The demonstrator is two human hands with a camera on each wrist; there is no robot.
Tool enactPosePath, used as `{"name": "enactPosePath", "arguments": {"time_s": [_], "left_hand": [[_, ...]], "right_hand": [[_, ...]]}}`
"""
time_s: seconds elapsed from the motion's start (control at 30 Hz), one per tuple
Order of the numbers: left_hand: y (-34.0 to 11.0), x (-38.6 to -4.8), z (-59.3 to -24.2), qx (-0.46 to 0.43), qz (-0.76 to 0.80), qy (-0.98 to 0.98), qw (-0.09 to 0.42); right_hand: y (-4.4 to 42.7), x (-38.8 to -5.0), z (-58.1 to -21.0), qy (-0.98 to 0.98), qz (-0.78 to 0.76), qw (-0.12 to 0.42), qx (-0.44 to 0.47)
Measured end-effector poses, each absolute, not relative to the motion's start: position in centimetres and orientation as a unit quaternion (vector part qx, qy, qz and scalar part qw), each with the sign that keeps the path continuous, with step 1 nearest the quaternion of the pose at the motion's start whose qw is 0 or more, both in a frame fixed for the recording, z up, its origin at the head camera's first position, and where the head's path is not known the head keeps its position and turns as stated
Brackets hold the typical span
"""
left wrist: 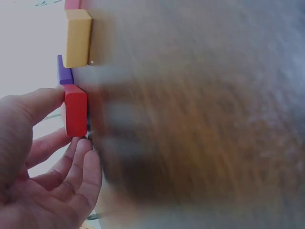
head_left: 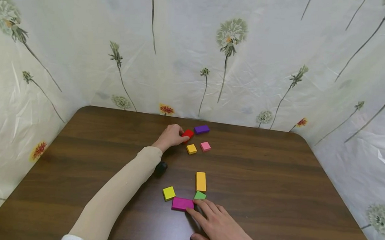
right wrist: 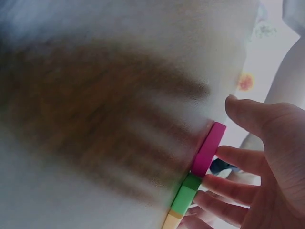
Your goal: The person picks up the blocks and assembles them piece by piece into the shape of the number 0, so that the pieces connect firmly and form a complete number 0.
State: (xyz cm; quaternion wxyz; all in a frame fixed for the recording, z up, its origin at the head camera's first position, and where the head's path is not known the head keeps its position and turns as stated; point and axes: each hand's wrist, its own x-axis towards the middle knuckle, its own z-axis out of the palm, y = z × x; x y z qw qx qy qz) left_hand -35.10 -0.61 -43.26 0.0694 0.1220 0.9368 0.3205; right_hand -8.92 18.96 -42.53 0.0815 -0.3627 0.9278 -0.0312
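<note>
Pinching a red block [head_left: 188, 133] with the left hand [head_left: 170, 136]
The right hand [head_left: 219, 224], fingers extended, touches a magenta block [head_left: 182, 204].

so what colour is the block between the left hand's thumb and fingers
Red; the block shows best in the left wrist view.

I make this out as a screened-off tabletop corner: a dark wood-grain table [head_left: 273, 181] with rounded far corners, closed in at the back and sides by glossy, dandelion-printed sheeting [head_left: 182, 62]. Whether a home or lab lies beyond, I cannot tell.
</note>
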Motion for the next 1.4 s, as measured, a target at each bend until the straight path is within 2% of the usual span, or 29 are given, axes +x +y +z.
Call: {"name": "enactPosePath", "arguments": {"time_s": [0.33,0.77,1.17,1.4], "left_hand": [[-0.4,-35.1,-42.8,0.112,0.338,0.930,0.085],[0.0,-35.2,-42.9,0.196,0.291,0.931,0.099],[-0.2,-35.0,-42.6,0.142,0.344,0.927,0.050],[-1.0,-34.9,-42.3,0.134,0.364,0.921,0.039]], "right_hand": [[19.1,-9.0,-42.7,0.925,-0.032,0.071,-0.372],[19.2,-9.0,-42.6,0.924,-0.039,0.066,-0.375],[19.0,-9.1,-42.4,0.930,-0.038,0.099,-0.351],[19.0,-9.0,-42.5,0.930,-0.035,0.096,-0.354]]}}
